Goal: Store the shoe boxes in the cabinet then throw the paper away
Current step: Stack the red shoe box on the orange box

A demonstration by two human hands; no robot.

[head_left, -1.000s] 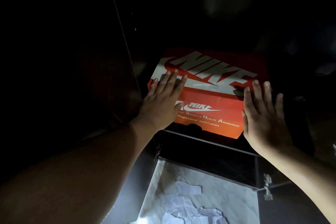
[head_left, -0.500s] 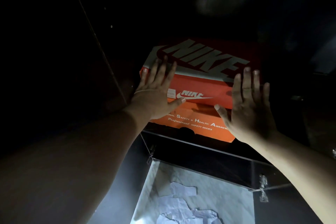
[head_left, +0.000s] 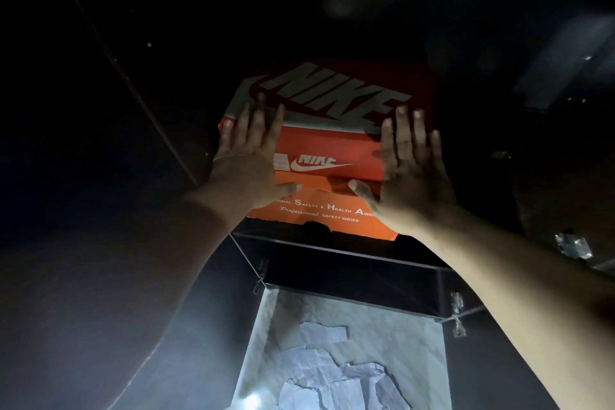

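A red Nike shoe box (head_left: 327, 146) lies on top of an orange safety-shoe box (head_left: 327, 221) on a dark cabinet shelf (head_left: 332, 245). My left hand (head_left: 248, 161) presses flat against the left front of the stack, fingers straight. My right hand (head_left: 411, 170) presses flat against the right front, fingers spread, thumb on the orange box. Crumpled white paper (head_left: 332, 373) lies below on a pale marble surface (head_left: 406, 339).
The cabinet interior is very dark. An open cabinet door (head_left: 109, 116) stands to the left of the boxes. Metal hinges (head_left: 457, 311) show at the lower right of the frame, and another fitting (head_left: 572, 245) at far right.
Both hands have shifted onto the front faces of the two boxes, and the stack sits deeper in the cabinet. The view has tilted slightly.
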